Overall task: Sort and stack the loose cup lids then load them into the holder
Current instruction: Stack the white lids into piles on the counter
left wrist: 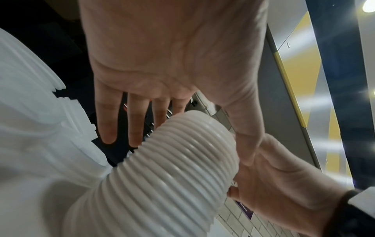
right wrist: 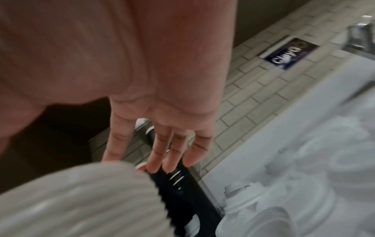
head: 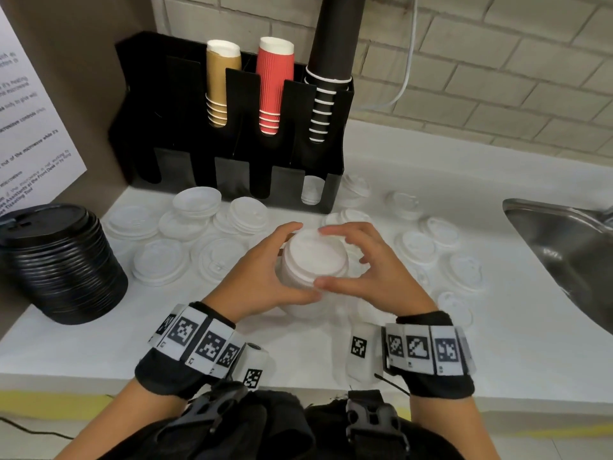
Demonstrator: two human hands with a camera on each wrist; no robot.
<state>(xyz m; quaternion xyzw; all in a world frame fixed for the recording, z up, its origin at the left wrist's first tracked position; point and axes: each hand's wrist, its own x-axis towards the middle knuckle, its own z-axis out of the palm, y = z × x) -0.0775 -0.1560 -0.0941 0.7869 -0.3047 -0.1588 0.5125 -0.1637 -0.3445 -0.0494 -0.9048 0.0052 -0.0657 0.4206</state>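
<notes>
A tall stack of white cup lids [head: 313, 272] is held a little above the white counter, in the middle of the head view. My left hand [head: 293, 260] grips it from the left, fingers over the far side and thumb on the near side. My right hand [head: 331, 257] pinches the top rim between index finger and thumb. In the left wrist view the ribbed stack [left wrist: 182, 160] lies under my left fingers [left wrist: 107, 121]. The right wrist view shows it blurred [right wrist: 81, 200] below my right fingers [right wrist: 158, 157]. The black holder [head: 232, 144] stands behind, with white lids in its lower right slot [head: 311, 190].
Loose white lids lie scattered on the counter to the left [head: 195, 200] and right [head: 418, 247] of my hands. A tall stack of black lids [head: 59, 263] stands at the left. The holder's upper slots carry brown, red and black cups. A steel sink [head: 564, 247] is at the right.
</notes>
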